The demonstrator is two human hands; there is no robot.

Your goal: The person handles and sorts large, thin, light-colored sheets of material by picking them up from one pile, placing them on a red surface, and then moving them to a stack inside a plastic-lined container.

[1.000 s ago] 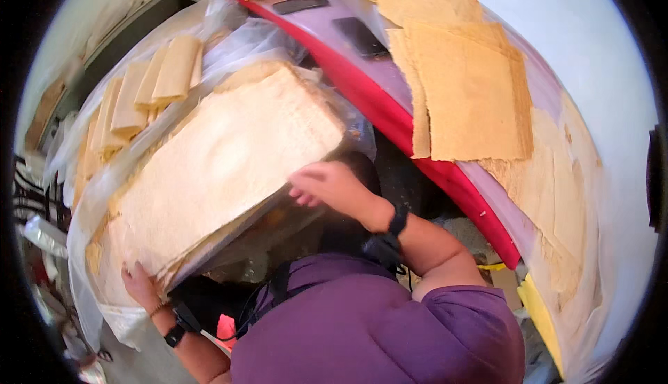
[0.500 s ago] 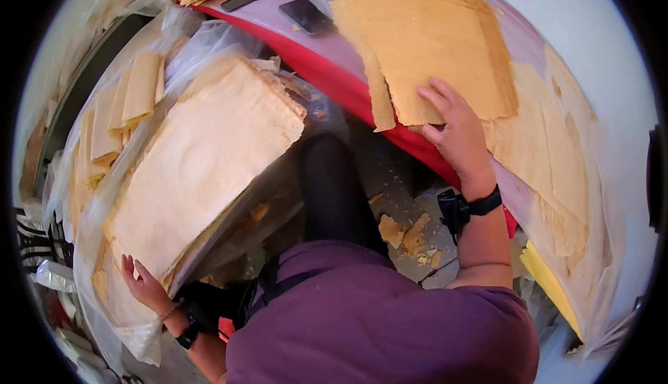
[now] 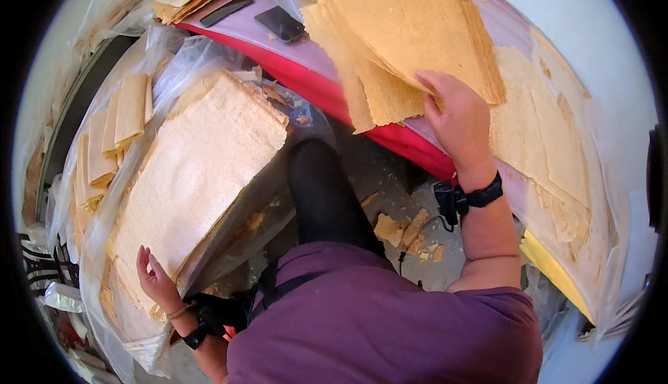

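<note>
Your right hand [image 3: 460,116] pinches a sheet [image 3: 412,32] by its near edge, bent up off the stack [image 3: 393,97] on the pink table [image 3: 314,55]. Your left hand [image 3: 158,285], fingers loosely parted, is at the pale pile's [image 3: 202,158] near end. Folded pieces [image 3: 130,109] lie beyond that pile; two phones [image 3: 280,24] lie left of the stack.
</note>
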